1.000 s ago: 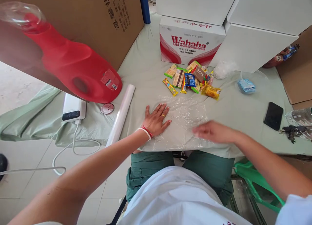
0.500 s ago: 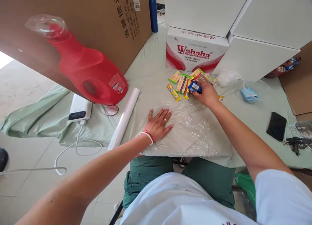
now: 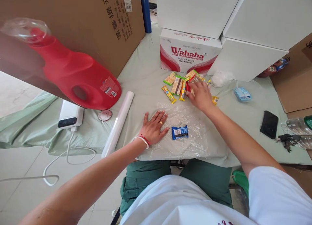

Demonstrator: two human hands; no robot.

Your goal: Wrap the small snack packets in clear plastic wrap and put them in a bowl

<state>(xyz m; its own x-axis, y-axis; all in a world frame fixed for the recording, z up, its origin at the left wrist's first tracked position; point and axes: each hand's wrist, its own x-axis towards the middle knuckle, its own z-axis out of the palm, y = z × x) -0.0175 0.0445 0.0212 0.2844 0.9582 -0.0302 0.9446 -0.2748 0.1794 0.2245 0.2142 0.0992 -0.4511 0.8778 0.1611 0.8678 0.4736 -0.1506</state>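
Observation:
My left hand point(image 3: 155, 127) lies flat on a sheet of clear plastic film point(image 3: 195, 134), fingers spread, a beaded bracelet at the wrist. Right of it, a small blue snack packet point(image 3: 180, 132) rests on the film. At the back of the film, my right hand point(image 3: 201, 93) reaches over a pile of wrapped snacks, its fingers apart on a red and brown packet point(image 3: 195, 80) that it partly hides. Beside it are a yellow snack stick point(image 3: 168, 94), a brown and green wafer pack point(image 3: 176, 85) and a green-edged packet point(image 3: 170, 78).
A white roll point(image 3: 118, 124) and a white power bank point(image 3: 71, 114) with a cable lie left. A big red jug point(image 3: 83, 75) leans by a cardboard box point(image 3: 80, 30). Behind stands a Wahaha carton point(image 3: 190, 52). A phone point(image 3: 269, 124) and keys point(image 3: 289, 140) lie right.
My right hand has put the blue packet down on the film and gone back to the snack pile. My left hand stays flat on the film. The view has shifted slightly.

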